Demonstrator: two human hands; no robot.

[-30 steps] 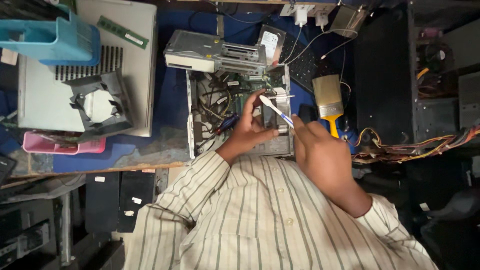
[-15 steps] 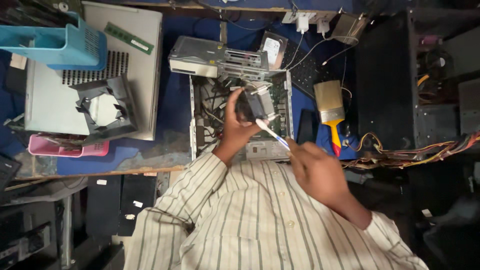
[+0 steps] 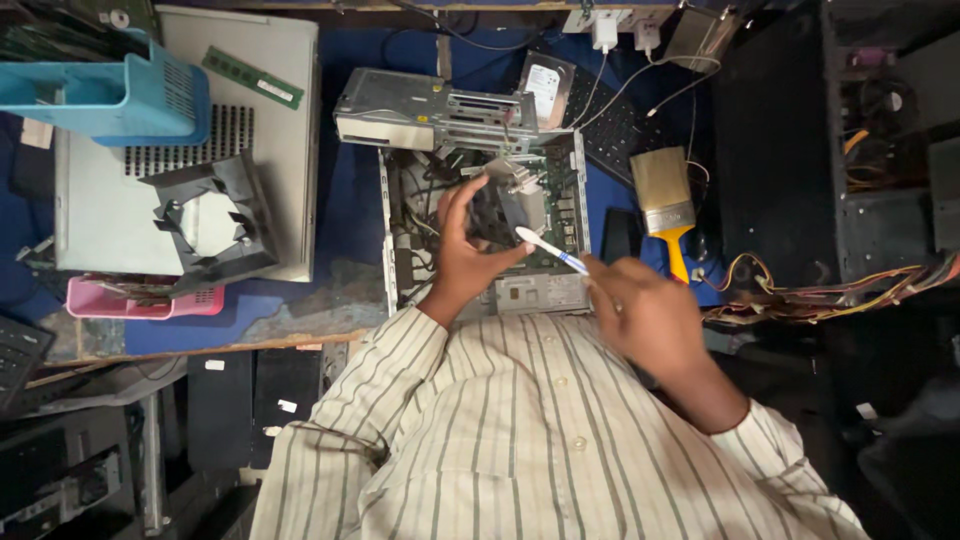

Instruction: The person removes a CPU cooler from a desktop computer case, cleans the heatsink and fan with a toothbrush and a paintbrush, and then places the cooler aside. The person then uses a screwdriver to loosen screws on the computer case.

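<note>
An open computer case (image 3: 392, 230) lies on the blue-covered table in front of me, its board and cables exposed. My left hand (image 3: 462, 252) grips a dark fan with a metal heatsink (image 3: 508, 205) above the case. My right hand (image 3: 640, 315) hovers at the case's near right corner and holds a small white-tipped brush with a blue handle (image 3: 548, 248), its tip pointing at the fan. My striped shirt sleeves fill the lower part of the view.
A yellow-handled paintbrush (image 3: 665, 205) lies right of the case. A removed drive cage (image 3: 430, 112) and hard drive (image 3: 546, 85) sit behind it. A grey side panel (image 3: 285, 130) holds a black shroud (image 3: 210, 215), memory stick (image 3: 253, 78), blue basket (image 3: 110, 95). Wire bundle (image 3: 830, 295) at right.
My left hand has lifted the fan and heatsink up from the case and turned it. My right hand has drawn back toward me with the small brush.
</note>
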